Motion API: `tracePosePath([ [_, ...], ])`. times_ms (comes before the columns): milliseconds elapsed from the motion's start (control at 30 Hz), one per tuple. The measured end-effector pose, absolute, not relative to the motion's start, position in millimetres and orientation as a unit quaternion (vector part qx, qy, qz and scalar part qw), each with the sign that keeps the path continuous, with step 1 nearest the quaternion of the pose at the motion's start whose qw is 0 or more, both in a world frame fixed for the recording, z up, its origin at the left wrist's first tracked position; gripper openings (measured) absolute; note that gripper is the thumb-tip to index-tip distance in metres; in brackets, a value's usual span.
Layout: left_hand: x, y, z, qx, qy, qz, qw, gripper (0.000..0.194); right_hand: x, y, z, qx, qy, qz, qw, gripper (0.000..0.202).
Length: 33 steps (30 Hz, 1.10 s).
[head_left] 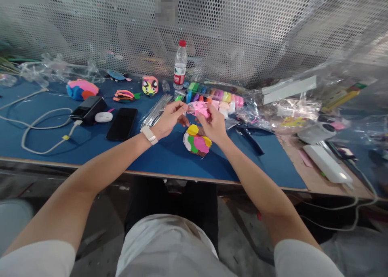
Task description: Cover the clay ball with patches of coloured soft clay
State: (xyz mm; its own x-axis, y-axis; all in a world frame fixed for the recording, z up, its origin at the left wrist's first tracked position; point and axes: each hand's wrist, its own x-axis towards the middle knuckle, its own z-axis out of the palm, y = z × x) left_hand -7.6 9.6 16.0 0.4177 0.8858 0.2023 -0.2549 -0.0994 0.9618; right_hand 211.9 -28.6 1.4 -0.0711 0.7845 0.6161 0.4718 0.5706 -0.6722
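Between my two hands is a small clear packet of pink modelling clay (200,108), held above the table. My left hand (172,117) pinches the packet's left end between thumb and fingers. At the other end, my right hand (212,123) grips it, with its fingers partly hidden behind. Just below them on the blue tabletop sits a round clay figure (197,141) patched in yellow, green, pink, white and brown. Behind my hands lie several packets of coloured clay (224,97) in rows.
A water bottle (180,67) stands behind the clay packets. To the left are a phone (122,124), a black device (87,110) with white cables, and several clay figures (150,86). Crumpled plastic, a dark tool (250,140) and a white power strip (327,164) lie rightward.
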Motion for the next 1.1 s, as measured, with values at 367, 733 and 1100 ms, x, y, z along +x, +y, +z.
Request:
tracePosePath([
  [367, -9, 7, 22, 0.511, 0.292, 0.440, 0.678, 0.031, 219, -8, -7, -0.411, -0.626, 0.275, 0.603, 0.070],
  [733, -12, 14, 9, 0.613, 0.227, 0.392, 0.647, 0.050, 205, -26, -1, -0.403, -0.678, 0.295, 0.539, 0.068],
  [1100, -17, 22, 14, 0.594, 0.241, 0.413, 0.647, 0.039, 239, 10, -12, -0.439, -0.602, 0.214, 0.632, 0.076],
])
